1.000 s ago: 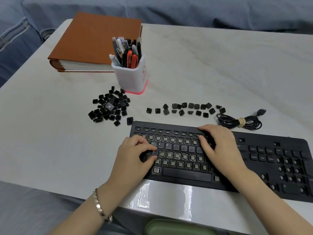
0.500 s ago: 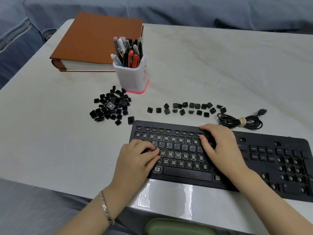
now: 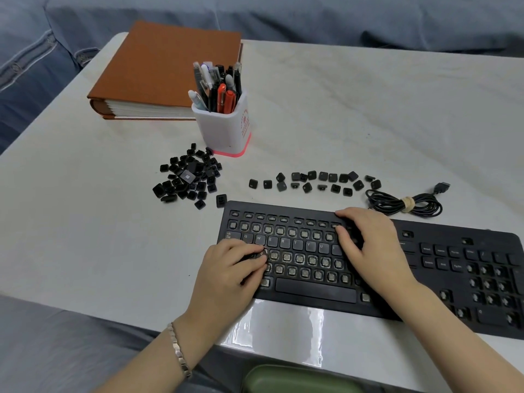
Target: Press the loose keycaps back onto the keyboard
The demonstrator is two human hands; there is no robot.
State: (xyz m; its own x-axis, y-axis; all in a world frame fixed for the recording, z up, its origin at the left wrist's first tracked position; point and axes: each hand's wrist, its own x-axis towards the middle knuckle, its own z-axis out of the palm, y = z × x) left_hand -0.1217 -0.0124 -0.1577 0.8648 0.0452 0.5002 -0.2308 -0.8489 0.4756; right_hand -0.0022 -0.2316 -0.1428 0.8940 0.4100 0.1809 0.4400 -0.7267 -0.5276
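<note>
Keyboard (image 3: 314, 290) sits black at the near edge of the table (image 3: 368, 123), top letter row capped, most switches bare. Your left hand (image 3: 229, 270) pinches a keycap (image 3: 262, 253) on the home row's left end. Your right hand (image 3: 371, 248) lies spread on the keys.

The keyboard (image 3: 314, 290) has a fitted row of keys reading Q, W, E, R, T, Y, U, I. Red print on the pen cup (image 3: 224, 129) is too small to read.
</note>
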